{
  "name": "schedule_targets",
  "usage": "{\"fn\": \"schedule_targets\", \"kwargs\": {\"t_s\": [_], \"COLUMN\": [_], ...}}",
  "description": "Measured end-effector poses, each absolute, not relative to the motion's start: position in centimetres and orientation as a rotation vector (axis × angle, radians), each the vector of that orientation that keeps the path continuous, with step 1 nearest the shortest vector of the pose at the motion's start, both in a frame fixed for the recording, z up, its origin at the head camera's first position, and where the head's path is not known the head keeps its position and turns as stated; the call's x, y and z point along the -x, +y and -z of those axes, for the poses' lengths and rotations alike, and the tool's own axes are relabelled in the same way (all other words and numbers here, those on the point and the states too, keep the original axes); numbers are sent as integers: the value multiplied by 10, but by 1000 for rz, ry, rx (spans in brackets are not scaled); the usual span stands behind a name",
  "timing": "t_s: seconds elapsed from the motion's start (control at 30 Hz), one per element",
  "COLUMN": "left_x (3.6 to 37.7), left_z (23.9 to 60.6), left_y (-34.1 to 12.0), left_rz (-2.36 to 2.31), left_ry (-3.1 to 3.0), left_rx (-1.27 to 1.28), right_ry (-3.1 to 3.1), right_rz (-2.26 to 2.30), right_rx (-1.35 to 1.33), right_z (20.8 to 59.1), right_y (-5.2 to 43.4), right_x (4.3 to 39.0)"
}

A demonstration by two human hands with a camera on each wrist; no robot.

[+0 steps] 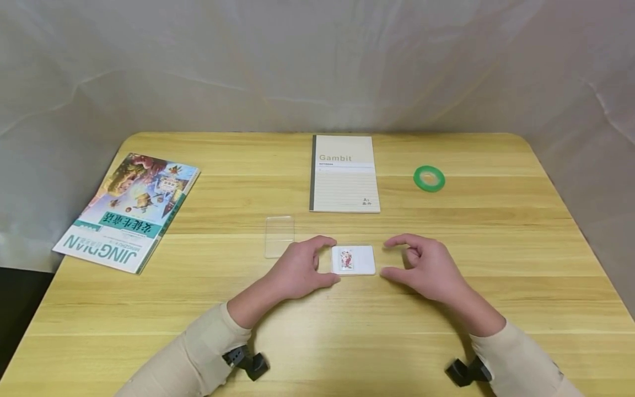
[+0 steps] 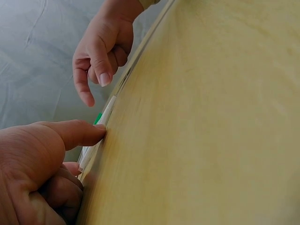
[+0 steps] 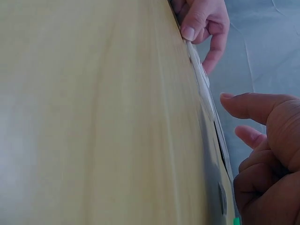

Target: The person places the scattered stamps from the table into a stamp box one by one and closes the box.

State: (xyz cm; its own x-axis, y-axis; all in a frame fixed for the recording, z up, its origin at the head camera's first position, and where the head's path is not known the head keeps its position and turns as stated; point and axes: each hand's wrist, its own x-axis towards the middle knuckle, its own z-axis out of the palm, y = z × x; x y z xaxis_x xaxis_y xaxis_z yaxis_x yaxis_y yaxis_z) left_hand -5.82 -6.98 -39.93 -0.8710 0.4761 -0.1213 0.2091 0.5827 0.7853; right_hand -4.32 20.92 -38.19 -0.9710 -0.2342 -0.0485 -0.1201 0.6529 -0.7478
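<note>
1. The step in hand appears to be steadying the small white card [image 1: 353, 260], which lies flat near the middle of the wooden table [image 1: 496, 286], on the near side of the notebook [image 1: 344, 173].
2. The left hand [image 1: 297, 270] pinches the card's left edge between thumb and forefinger; the right hand [image 1: 426, 267] hovers just right of it, fingers curved apart, holding nothing.
3. The next move likely calls for the right fingers to close on the card's right edge without sliding it.
4. The card is thin and rectangular with rounded corners, and has a small colourful picture left of its centre.
5. A clear sleeve [image 1: 279, 236] lies to its far left.
</note>
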Motion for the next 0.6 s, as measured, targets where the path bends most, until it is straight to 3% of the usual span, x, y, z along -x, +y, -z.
{"fn": "schedule_targets", "kwargs": {"t_s": [0.6], "left_x": [58], "left_z": [399], "left_y": [-70], "left_rz": [-1163], "left_ry": [2503], "left_rx": [-551], "right_ry": [2766], "right_rz": [1145], "right_rx": [254], "right_z": [383], "right_y": [240], "right_x": [40]}}
